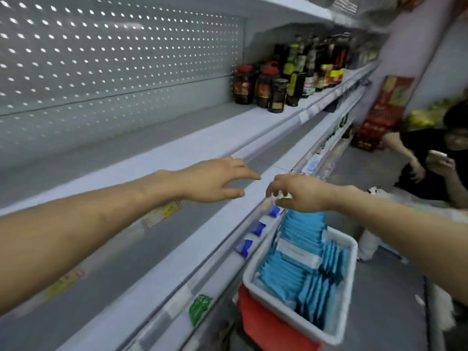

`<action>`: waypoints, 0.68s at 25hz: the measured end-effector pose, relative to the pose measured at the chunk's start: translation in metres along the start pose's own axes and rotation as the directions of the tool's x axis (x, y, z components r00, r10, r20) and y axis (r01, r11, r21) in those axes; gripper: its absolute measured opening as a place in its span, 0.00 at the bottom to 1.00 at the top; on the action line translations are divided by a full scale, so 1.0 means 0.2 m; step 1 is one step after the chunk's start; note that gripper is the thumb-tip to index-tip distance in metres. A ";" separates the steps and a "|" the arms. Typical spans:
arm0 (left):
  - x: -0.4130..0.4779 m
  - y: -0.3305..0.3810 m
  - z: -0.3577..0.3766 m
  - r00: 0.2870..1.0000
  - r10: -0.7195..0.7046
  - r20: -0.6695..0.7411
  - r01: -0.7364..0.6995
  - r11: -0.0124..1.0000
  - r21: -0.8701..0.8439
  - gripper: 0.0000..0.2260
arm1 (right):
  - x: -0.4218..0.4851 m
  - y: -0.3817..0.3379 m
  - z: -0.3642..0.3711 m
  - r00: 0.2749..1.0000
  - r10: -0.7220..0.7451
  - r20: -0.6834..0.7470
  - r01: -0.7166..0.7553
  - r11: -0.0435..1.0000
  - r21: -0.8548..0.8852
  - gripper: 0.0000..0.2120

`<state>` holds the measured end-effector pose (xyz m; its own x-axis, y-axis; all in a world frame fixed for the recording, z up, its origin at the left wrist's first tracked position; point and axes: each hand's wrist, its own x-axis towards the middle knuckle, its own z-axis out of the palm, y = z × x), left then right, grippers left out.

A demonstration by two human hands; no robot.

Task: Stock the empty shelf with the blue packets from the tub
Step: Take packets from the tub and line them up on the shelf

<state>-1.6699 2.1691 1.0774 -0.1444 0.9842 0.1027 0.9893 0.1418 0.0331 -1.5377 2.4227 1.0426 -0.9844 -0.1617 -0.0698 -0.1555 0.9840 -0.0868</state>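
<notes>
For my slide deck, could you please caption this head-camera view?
Left hand and right hand reach toward the empty shelf; a white tub of blue packets stands beside.

White shelf (177, 138), dark bottles (276, 95), perhaps sauces

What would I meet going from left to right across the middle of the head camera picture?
Left hand → right hand → phone, held by a crouching person.

Blue packets (281, 277) stand upright, filling the white tub (351, 269); grey shelf (152, 249) alongside.
</notes>
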 end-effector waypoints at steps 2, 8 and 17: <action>0.11 0.06 0.15 0.997 0.062 0.048 -0.064 0.998 0.028 0.24 | -0.10 0.09 0.20 0.996 0.043 0.079 -0.043 0.999 0.000 0.14; 0.22 0.16 0.44 0.976 0.162 0.145 -0.148 0.984 -0.099 0.23 | -0.33 0.24 0.66 0.970 0.136 0.203 -0.130 0.991 -0.042 0.19; 0.19 0.12 0.53 0.972 0.128 0.199 -0.095 0.982 -0.165 0.22 | -0.32 0.23 0.81 0.973 0.153 0.173 -0.157 0.988 0.010 0.20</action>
<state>-1.6492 2.2219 0.9763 -0.0104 0.9956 -0.0936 0.9820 0.0278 0.1870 -1.4677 2.4654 0.8830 -0.9673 -0.0200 -0.2529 0.0015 0.9964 -0.0846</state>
